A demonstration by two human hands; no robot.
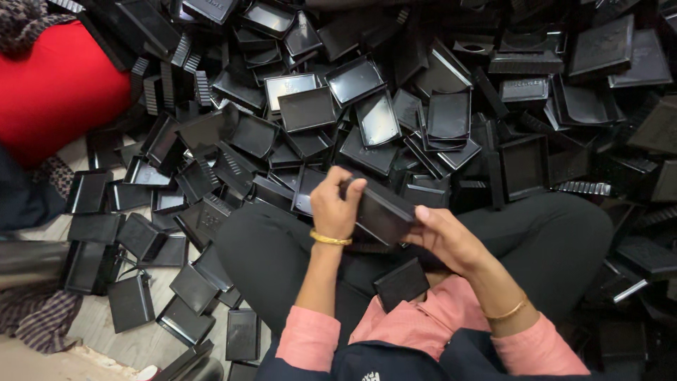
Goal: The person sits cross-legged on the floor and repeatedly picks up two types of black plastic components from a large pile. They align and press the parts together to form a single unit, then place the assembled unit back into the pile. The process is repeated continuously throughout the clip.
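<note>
Dozens of shallow black plastic trays [308,109] lie heaped across the upper part of the frame and spill down the left side onto a pale wooden floor [144,343]. At the upper left sits a red cushion-like shape [56,88], partly covered by a patterned cloth [21,21]. Lower left, a few trays lie singly on the floor, one flat black piece [130,302] near a bundle of dark checked fabric [39,317].

Toward the middle, the person sits cross-legged in black trousers [268,254] and pink sleeves [310,337]. The left hand [333,204], with a gold bangle [330,240] at the wrist, is curled closed over the left end of a black rectangular tray [381,210], fingers wrapped over its top edge. This tray is held just above the lap, at the centre of the frame, tilted with its long side running down to the right.

The right hand [446,236] grips the same tray's right end, thumb pressed on its edge and fingers folded beneath. A second gold bangle [506,310] circles that wrist. Another small black tray [400,283] rests on the lap below the hands.

At the right, the pile continues, with larger dark trays [601,46] stacked at the upper right.
</note>
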